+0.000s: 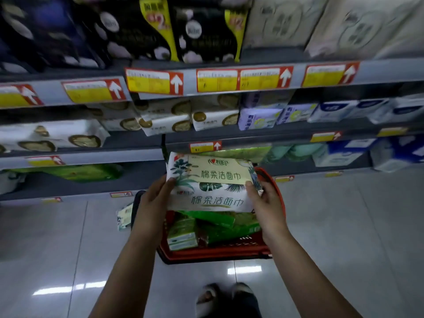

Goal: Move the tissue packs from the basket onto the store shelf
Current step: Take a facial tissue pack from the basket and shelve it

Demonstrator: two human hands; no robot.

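Both hands are on a white leaf-print tissue pack (211, 184), left hand (152, 198) gripping one end and right hand (266, 198) the other, held just above the red basket (218, 254) on the floor. Can't tell if it's one pack or two stacked. It hides most of the green packs (183, 232) inside. The store shelf (91, 157) labels are too blurry to read.

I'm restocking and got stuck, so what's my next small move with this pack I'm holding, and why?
Probably carry the tissue pack forward onto the low shelf: your left hand and right hand hold it above the basket, and bare shelf shows just ahead.
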